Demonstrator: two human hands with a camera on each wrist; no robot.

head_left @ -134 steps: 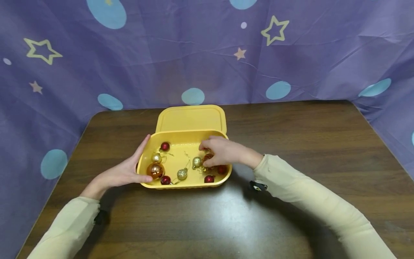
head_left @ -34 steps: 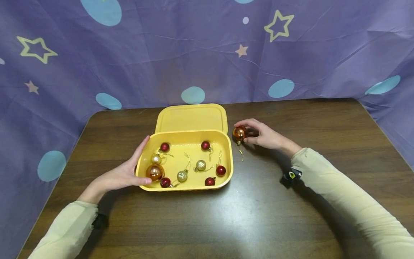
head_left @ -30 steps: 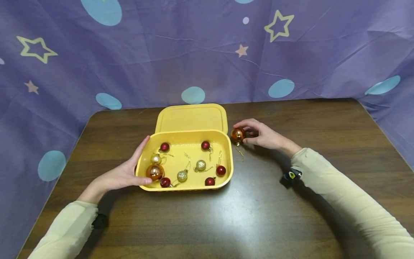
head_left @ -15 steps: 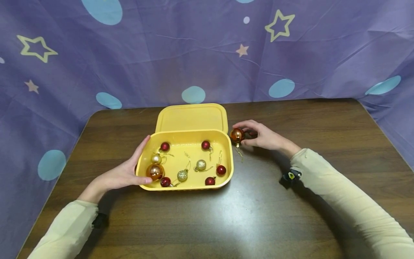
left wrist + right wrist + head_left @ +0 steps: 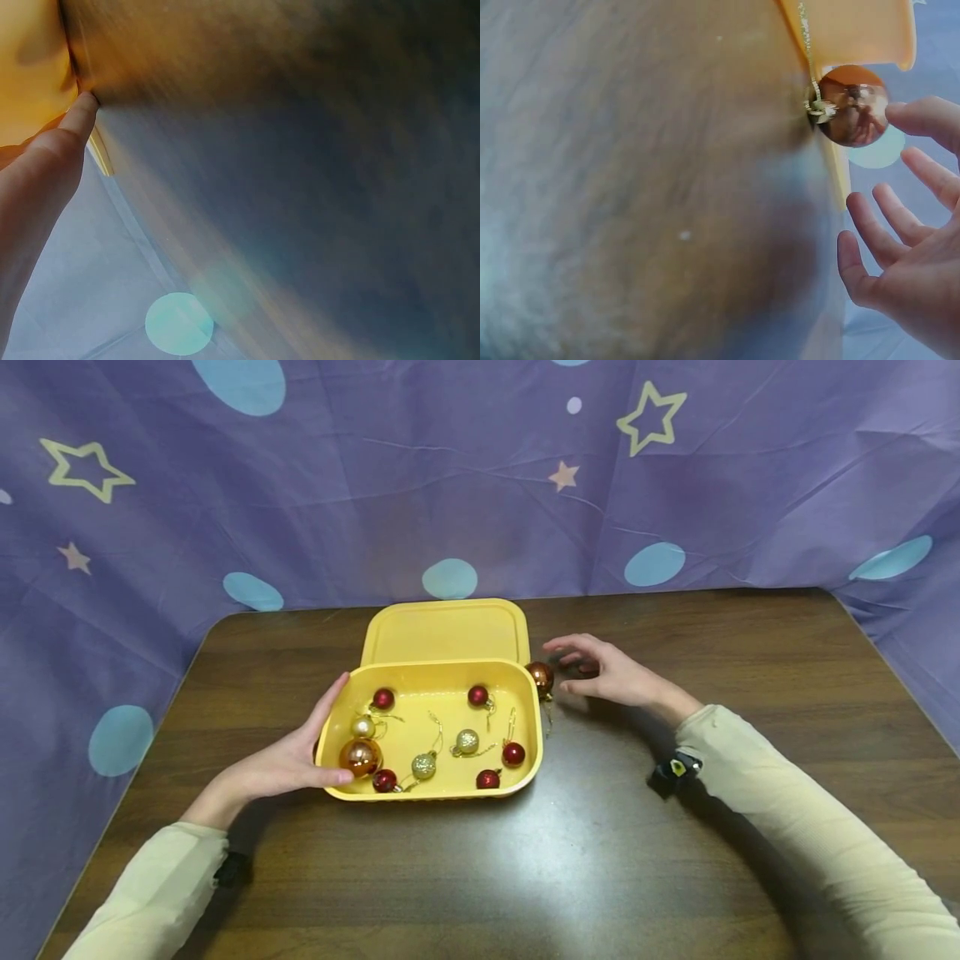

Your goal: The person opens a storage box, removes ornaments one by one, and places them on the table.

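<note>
A yellow plastic container (image 5: 427, 793) sits on the table, with red baubles (image 5: 513, 754), glittery gold baubles (image 5: 423, 765), a pale gold one and a large orange bauble (image 5: 361, 757) inside. My left hand (image 5: 288, 764) holds the container's left end, thumb over the front rim; one finger shows against the outer wall in the left wrist view. Outside, against the right wall, lies another shiny orange bauble (image 5: 540, 677), its gold cord trailing forward. My right hand (image 5: 611, 674) is just right of it, fingers spread and holding nothing. A small gap separates thumb and bauble in the head view.
A yellow lid (image 5: 450, 633) lies flat directly behind the container. The brown wooden table (image 5: 480, 877) extends to both sides and in front. A purple curtain (image 5: 480, 518) with stars and dots hangs along the back edge.
The right hand took the orange bauble out of the container and set it down to the right. It has let go; the bauble has rolled left to the wall. Left hand stayed put.
</note>
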